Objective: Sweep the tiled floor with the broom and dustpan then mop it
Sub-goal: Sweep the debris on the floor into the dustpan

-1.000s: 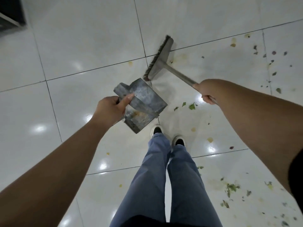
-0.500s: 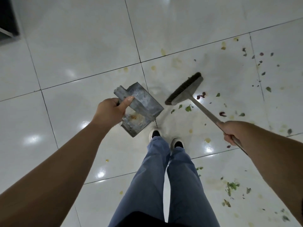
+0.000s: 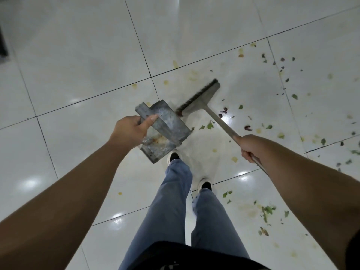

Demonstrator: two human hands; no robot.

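1. I see the tiled floor all around; beyond and left of my left hand it looks swept, while to the right of my right hand it is littered; I judge the sweeping partly done.
2. My legs stand below and between both hands, shoes on the tiles.
3. The broom runs up and left from my right hand; its head sits just ahead of the dustpan's far edge, bristles toward it; whether the bristles touch the tiles I cannot tell.
4. The dustpan hangs tilted off the floor to the right of my left hand; stains show inside it.
5. My right hand is wrapped round the broom handle; my left hand grips the dustpan's handle, thumb laid along the top.
6. Leaf scraps and yellow bits lie right of and below my right hand, a few green ones just left of the broom handle; these are left to gather; no mop is in view, so I judge mopping not yet begun.
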